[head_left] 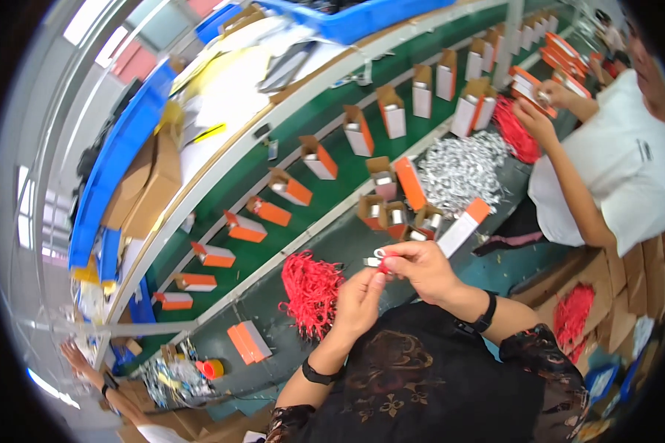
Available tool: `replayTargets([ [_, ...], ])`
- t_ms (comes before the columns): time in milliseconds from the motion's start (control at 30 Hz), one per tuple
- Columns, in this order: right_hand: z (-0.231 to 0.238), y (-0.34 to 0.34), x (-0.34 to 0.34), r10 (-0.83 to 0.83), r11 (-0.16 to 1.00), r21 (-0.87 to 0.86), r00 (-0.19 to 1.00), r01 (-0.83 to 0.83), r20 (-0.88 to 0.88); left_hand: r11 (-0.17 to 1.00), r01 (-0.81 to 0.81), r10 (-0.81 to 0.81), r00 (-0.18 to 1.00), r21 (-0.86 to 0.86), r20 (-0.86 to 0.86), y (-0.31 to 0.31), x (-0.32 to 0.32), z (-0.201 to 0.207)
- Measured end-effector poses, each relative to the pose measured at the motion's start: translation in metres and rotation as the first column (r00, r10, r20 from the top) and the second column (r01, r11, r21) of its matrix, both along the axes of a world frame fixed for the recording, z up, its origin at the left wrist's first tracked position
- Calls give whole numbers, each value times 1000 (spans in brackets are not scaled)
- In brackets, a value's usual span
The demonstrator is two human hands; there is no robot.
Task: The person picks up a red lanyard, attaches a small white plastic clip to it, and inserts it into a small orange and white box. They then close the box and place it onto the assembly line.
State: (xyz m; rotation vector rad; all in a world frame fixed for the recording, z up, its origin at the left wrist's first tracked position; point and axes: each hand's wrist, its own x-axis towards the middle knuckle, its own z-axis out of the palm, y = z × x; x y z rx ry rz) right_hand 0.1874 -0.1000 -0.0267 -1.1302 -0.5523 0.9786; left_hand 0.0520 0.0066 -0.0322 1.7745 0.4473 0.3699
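Left hand (pixel 359 304) and right hand (pixel 427 272) both pinch a red strap (pixel 383 268) with a small white piece (pixel 372 261), over the near surface (pixel 245 310); fingertips probably work best close to the join. Red strap heap (pixel 310 292) just left, open boxes (pixel 320 164) line the far green belt (pixel 303 223), co-worker (pixel 606 173) right.

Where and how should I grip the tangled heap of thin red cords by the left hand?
Probably pinch a loose end along the right edge of the tangled red cord heap, coming from the right: ends stick out there, the middle looks matted, and the left hand is beside it.
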Motion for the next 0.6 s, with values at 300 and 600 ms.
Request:
replayTargets([
  [300,34,-16,18,652,757,-164,719,-632,238,853,116,-144,989,-508,-16,12,-41,2],
  [600,22,17,-23,-2,1000,19,987,-1,162,310,243,185,933,-919,309,-15,-41,1],
])
